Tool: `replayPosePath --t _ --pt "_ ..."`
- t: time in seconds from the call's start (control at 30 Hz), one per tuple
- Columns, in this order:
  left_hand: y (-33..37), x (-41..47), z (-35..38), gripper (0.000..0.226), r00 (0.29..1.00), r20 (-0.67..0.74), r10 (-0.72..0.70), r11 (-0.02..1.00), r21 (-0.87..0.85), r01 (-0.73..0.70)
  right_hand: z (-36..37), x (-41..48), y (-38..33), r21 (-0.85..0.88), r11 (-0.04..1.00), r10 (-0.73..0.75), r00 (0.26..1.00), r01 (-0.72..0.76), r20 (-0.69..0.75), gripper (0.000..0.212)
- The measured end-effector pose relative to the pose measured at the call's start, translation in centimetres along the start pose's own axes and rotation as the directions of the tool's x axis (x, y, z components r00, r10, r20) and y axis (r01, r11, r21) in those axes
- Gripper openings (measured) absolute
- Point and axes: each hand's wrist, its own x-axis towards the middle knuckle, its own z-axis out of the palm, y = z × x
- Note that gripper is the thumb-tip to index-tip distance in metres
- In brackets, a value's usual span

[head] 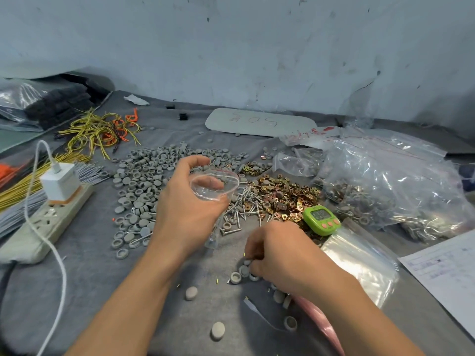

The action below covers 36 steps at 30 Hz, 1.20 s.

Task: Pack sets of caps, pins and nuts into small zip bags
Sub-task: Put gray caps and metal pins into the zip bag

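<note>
Caps (239,274) lie on the desk (128,291), pinched under the right hand's (280,255) curled fingers (253,264), down and right of the zip bag (214,185) whose mouth the left hand (185,201) grips open.

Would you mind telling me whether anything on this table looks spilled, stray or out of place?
Yes, mildly. Several grey caps lie scattered nearest the person, apart from the main cap pile. A few caps also sit among the brass nuts, whose pile runs into the screws.
</note>
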Motion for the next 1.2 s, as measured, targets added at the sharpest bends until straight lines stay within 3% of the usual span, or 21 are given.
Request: replayPosePath --t 0.13,0.23,0.3,0.37,0.47,0.53,0.67,0.8,0.9,0.97,1.03,1.1,1.2 --pt "0.1 -0.1 0.0 0.063 1.0 0.012 0.012 1.0 0.023 -0.013 0.3 -0.1 -0.5 -0.035 0.999 0.008 1.0 -0.008 -0.011 0.008" --pt "0.1 -0.1 0.0 0.061 1.0 0.014 0.014 0.999 0.038 -0.015 0.1 -0.2 -0.3 0.039 0.999 0.031 0.987 -0.025 -0.158 0.009" --pt "0.2 -0.2 0.0 0.062 0.999 0.026 0.02 0.999 0.043 -0.021 -0.3 -0.2 0.0 0.194 0.98 0.039 0.923 0.039 -0.384 0.005" --pt "0.4 -0.3 0.3 0.063 0.999 0.044 0.03 0.997 0.065 -0.033 -0.6 -0.1 0.0 0.35 0.918 0.06 0.809 0.185 -0.585 0.005" --pt "0.8 -0.8 1.2 0.065 0.995 0.096 0.036 0.993 0.11 -0.046 -0.8 0.0 -0.7 0.364 0.879 0.039 0.712 0.31 -0.701 0.013" --pt "0.8 -1.1 1.9 0.068 0.988 0.145 0.054 0.987 0.143 -0.075 -0.7 0.3 -1.0 0.336 0.893 0.013 0.728 0.3 -0.685 0.014" --pt "0.7 -1.3 2.2 0.071 0.976 0.194 0.099 0.979 0.157 -0.131 -1.3 0.8 -1.4 0.417 0.884 0.032 0.861 0.212 -0.507 0.017" --pt "0.7 -1.2 2.2 0.073 0.966 0.227 0.122 0.976 0.15 -0.159 -1.4 1.3 -1.4 0.398 0.9 0.016 0.9 0.176 -0.436 0.02" --pt "0.5 -1.1 2.3 0.079 0.974 0.205 0.096 0.981 0.149 -0.128 -1.3 1.3 -1.3 0.506 0.825 0.05 0.86 0.251 -0.507 0.02" --pt "0.4 -0.9 2.2 0.077 0.981 0.179 0.075 0.987 0.126 -0.099 -1.4 1.0 -0.8 0.578 0.751 0.132 0.785 0.319 -0.605 0.018" --pt "0.3 -0.7 1.9 0.072 0.99 0.126 0.056 0.993 0.094 -0.068 -1.5 0.7 0.0 0.567 0.768 0.206 0.724 0.298 -0.658 0.012" --pt "0.2 -0.5 1.4 0.067 0.998 0.064 0.024 0.997 0.069 -0.028 -1.5 0.4 0.6 0.454 0.877 0.169 0.785 0.156 -0.595 0.025" --pt "0.0 -0.1 0.8 0.063 0.999 0.028 -0.036 0.998 0.048 0.035 -0.9 -0.2 0.5 0.186 0.981 0.101 0.957 -0.051 -0.273 0.033"
